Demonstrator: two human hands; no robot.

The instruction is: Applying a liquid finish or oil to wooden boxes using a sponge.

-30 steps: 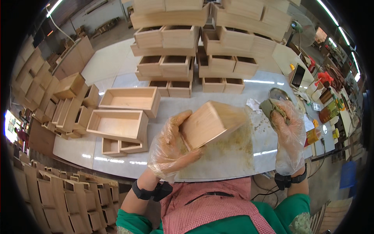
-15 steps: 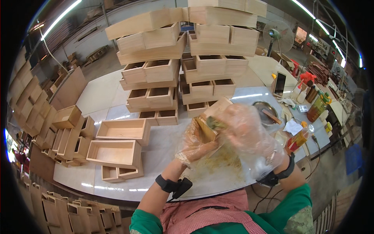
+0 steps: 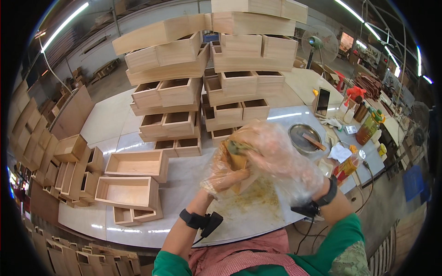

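Both of my hands wear clear plastic gloves, smeared brown on the left. My left hand [image 3: 221,174] is closed around a wooden box [image 3: 238,162], whose visible face is yellow-brown; most of it is hidden by the hands. Pressed against its upper part is a greenish pad [image 3: 235,147], gripped by the fingers of my right hand [image 3: 276,154]. Motion blurs the right hand and its loose glove. Under the hands, yellow-brown smears [image 3: 258,195] mark the pale tabletop [image 3: 184,221].
Tall stacks of wooden drawers [image 3: 179,94] rise ahead. Shallow wooden boxes [image 3: 126,191] lie at the left. To the right are a round metal pan [image 3: 299,143] with a flat stick [image 3: 314,141], a white cloth [image 3: 340,153], a phone [image 3: 322,102] and bottles [image 3: 368,126].
My right hand has moved left with the greenish pad, further over the box in my left hand. The whole view has shifted slightly.
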